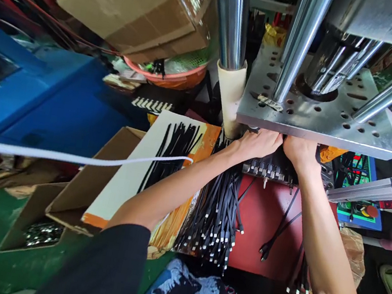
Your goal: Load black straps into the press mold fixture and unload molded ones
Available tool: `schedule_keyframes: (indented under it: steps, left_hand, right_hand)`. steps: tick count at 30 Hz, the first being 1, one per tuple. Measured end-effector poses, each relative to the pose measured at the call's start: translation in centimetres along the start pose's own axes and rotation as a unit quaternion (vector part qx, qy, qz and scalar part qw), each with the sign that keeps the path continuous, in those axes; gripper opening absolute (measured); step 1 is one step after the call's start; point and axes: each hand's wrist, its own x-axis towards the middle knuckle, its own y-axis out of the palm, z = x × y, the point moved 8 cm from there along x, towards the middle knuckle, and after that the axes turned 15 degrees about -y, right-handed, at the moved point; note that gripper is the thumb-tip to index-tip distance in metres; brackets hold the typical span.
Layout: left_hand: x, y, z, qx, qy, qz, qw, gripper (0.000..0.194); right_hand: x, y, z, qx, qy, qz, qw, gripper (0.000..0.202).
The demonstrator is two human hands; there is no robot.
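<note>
My left hand [261, 144] and my right hand [300, 149] are close together under the front edge of a thick steel press plate [319, 130]. Both look closed, with fingers curled. The plate and the hands themselves hide the fingertips and whatever they hold. Just below them is a dark metal mould [274, 172] with a row of small black plug ends along its front. Two black cables [282, 227] hang from it over a red work surface [258, 222]. Left of the mould, a thick bundle of black cables [215, 220] with silver plugs hangs down by my left forearm.
More black cables [172, 153] lie on a white board [137, 162] at left. Steel columns [235, 23] rise around the plate. A white cord [66, 159] crosses the left side. At right are a metal bar [372, 190] and a control panel [360, 212] with buttons. Cardboard boxes [97, 175] stand at left.
</note>
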Motion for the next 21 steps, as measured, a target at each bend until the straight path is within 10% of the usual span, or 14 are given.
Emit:
schedule_keyframes:
  steps: [3, 6, 9, 12, 15, 21]
  left_hand:
    - [-2.3, -1.2, 0.1, -0.067, 0.017, -0.017, 0.997, 0.041]
    - [-10.3, -4.3, 0.3, -0.173, 0.028, -0.036, 0.984, 0.046]
    - [-19.6, -5.1, 1.8, -0.300, -0.111, 0.122, 0.939, 0.029]
    - [-28.1, -3.3, 1.4, -0.392, -0.214, 0.363, 0.818, 0.027]
    - [-32.8, -1.1, -0.4, -0.492, -0.252, 0.485, 0.678, 0.054]
    - [-30.8, 4.1, -2.2, -0.793, -0.366, 0.297, 0.387, 0.053]
  right_hand:
    - [-2.8, -1.6, 1.7, 0.011, -0.017, -0.020, 1.000, 0.045]
    - [-10.6, -2.4, 6.4, 0.047, -0.030, -0.047, 0.997, 0.034]
    - [-18.7, 1.1, 12.4, 0.106, -0.031, 0.055, 0.992, 0.020]
    - [-23.1, 4.8, 15.5, 0.136, -0.004, 0.133, 0.982, 0.010]
    - [-25.0, 4.5, 14.9, 0.212, 0.037, 0.143, 0.966, 0.010]
    - [-31.3, -0.2, 14.3, 0.405, 0.059, 0.242, 0.880, 0.024]
